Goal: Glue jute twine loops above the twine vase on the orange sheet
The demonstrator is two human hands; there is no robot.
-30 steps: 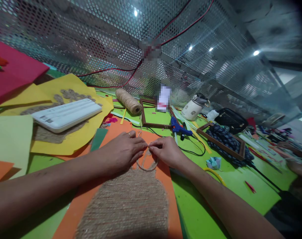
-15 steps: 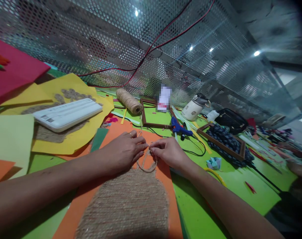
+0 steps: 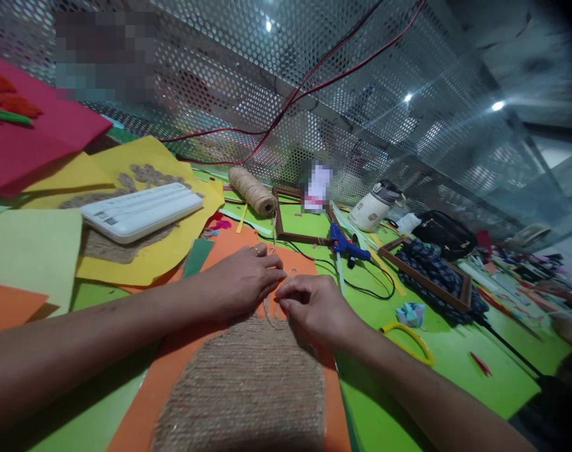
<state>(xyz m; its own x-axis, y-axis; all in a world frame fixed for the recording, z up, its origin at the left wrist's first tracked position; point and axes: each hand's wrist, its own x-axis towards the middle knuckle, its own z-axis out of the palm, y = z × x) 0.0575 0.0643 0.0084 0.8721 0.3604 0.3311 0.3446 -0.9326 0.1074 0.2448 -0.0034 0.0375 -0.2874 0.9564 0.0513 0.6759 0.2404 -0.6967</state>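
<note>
My left hand, with a ring on one finger, lies over the orange sheet, its fingertips bent down and closed on thin jute twine. Close beside it, my right hand pinches the same twine between thumb and forefinger. A loose loop of twine hangs between the two hands. Below them, a rounded shape covered in tight rows of twine fills the sheet. From the spool of twine behind, a strand runs down toward my left hand.
A blue glue gun with a black cord lies beyond my right hand, near wooden frames. At left, a white power bank rests on yellow paper. A white bottle, black bag and yellow ring are at right.
The twine loop between my hands has become narrower. My right hand has shifted slightly down toward me, and its fingertips are lower on the sheet. The view has turned slightly left.
</note>
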